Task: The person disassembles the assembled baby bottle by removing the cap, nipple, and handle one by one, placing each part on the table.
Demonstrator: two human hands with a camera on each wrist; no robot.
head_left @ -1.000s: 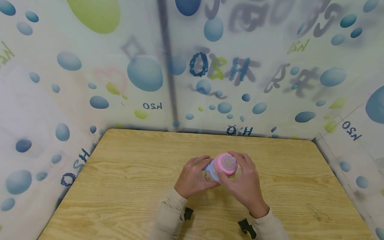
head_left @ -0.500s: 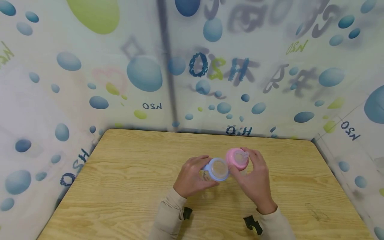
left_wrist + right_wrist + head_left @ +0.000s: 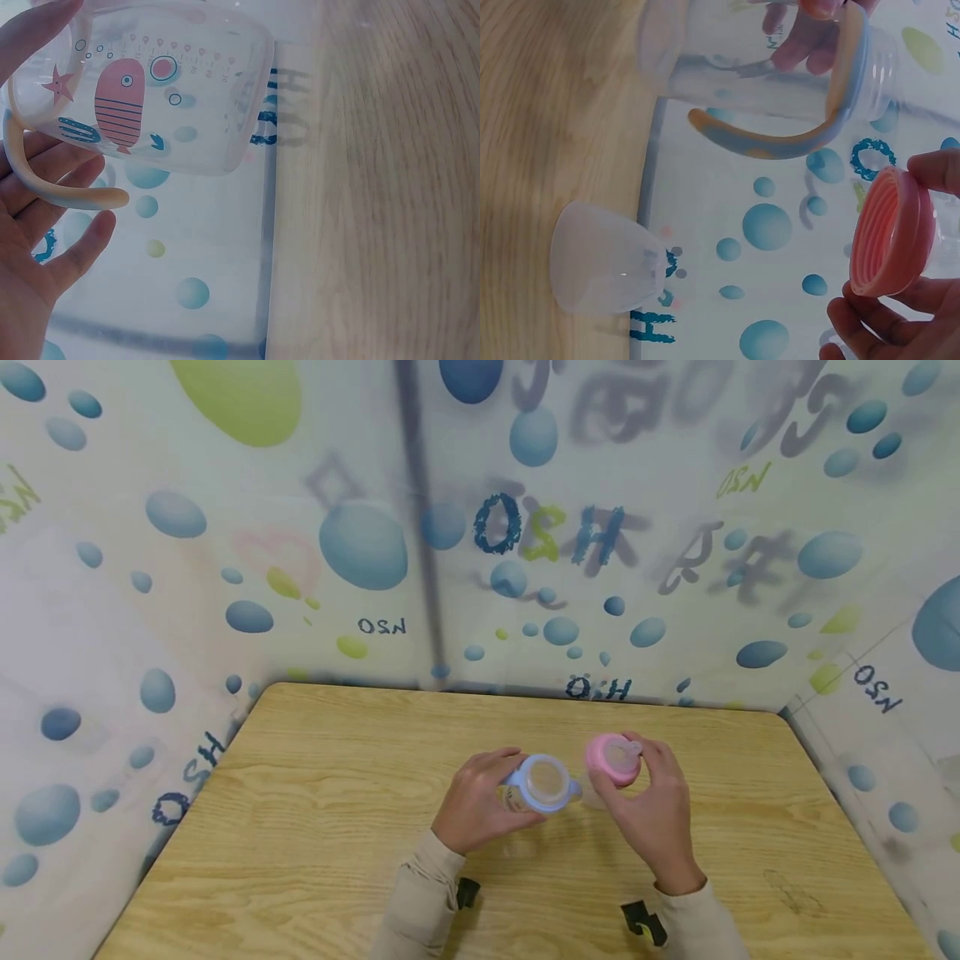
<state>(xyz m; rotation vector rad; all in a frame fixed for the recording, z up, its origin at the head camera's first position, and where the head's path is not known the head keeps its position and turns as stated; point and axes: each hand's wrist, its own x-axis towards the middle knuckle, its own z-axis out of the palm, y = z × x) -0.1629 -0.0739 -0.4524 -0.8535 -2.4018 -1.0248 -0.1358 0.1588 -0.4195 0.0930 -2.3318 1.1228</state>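
Observation:
My left hand (image 3: 472, 803) grips a clear baby bottle (image 3: 187, 90) above the table, its open mouth tipped up toward the head camera. A blue-and-tan handle ring (image 3: 765, 144) fits around the bottle's neck, and sea-animal prints with a measuring scale mark its side. To the right, my right hand (image 3: 654, 817) pinches a pink screw collar (image 3: 892, 232) between thumb and fingers. A clear teat (image 3: 621, 755) sits in that collar. The right wrist view shows the collar's inner threads, apart from the bottle's neck.
A translucent domed cap (image 3: 607, 259) stands on the wooden table (image 3: 337, 827), beyond the hands. Printed sheet walls (image 3: 360, 460) with blue dots enclose the table's back and sides.
My right hand has lifted the pink collar and teat off the bottle and carried them to the right, exposing the bottle's mouth. My left hand has stayed nearly still.

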